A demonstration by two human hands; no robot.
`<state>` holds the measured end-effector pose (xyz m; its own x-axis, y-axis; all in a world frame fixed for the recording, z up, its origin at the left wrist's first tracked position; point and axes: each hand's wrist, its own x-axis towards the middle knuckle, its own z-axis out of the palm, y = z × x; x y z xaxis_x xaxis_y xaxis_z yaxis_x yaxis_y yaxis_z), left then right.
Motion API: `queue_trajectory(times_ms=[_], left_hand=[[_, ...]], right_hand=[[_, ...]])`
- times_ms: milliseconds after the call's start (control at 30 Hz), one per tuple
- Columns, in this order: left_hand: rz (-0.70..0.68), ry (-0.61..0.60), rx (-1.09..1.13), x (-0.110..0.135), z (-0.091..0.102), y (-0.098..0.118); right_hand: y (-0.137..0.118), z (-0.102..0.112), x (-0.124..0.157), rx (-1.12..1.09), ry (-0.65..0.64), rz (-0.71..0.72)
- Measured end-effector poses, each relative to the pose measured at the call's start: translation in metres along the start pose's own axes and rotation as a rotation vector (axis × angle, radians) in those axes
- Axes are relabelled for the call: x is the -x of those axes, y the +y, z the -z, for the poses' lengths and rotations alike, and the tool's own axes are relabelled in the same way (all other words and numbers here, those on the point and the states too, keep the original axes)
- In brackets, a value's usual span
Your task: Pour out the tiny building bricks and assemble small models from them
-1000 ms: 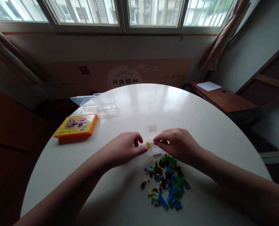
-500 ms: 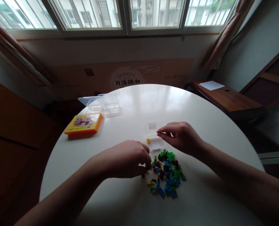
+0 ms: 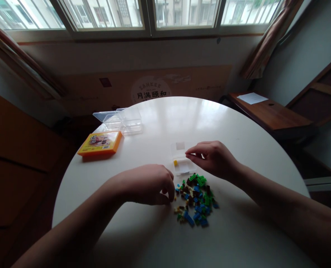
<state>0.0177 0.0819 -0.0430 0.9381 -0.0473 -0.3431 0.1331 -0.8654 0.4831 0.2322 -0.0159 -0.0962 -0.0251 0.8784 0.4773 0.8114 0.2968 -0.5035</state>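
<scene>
One long blue brick (image 3: pixel 189 219), axis far left to near right; left hand (image 3: pixel 153 183), right hand (image 3: pixel 212 158) curled, grip unclear.

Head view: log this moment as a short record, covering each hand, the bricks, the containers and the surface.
Left hand: beside the brick pile, fingers curled; whether it holds anything cannot be told
Right hand: fingertips by the small clear box; any held piece is too small to make out
Brick pile: loose, mixed green, blue, brown, yellowish
Small clear box: lid open, yellow piece in it
Other containers: orange box, clear plastic case behind it
Surface: round white table
</scene>
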Motion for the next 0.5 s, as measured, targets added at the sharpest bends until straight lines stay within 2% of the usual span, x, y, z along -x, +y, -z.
queue_trajectory(times_ms=[133,233,333,500], left_hand=[[-0.014,0.005,0.035,0.0004,0.0014,-0.0060],[-0.038,0.073,0.035,-0.0011,0.0004,-0.0077],[-0.070,0.127,0.011,-0.0041,-0.0024,-0.0061],[-0.075,0.143,-0.036,-0.0081,-0.0083,-0.0010]], right_hand=[[0.0016,0.0033,-0.0003,-0.002,0.045,0.004],[0.0032,0.0048,-0.0003,0.021,0.067,-0.004],[0.0037,0.0042,-0.0004,0.024,0.075,-0.003],[0.0032,0.0026,0.0000,0.003,0.082,0.022]])
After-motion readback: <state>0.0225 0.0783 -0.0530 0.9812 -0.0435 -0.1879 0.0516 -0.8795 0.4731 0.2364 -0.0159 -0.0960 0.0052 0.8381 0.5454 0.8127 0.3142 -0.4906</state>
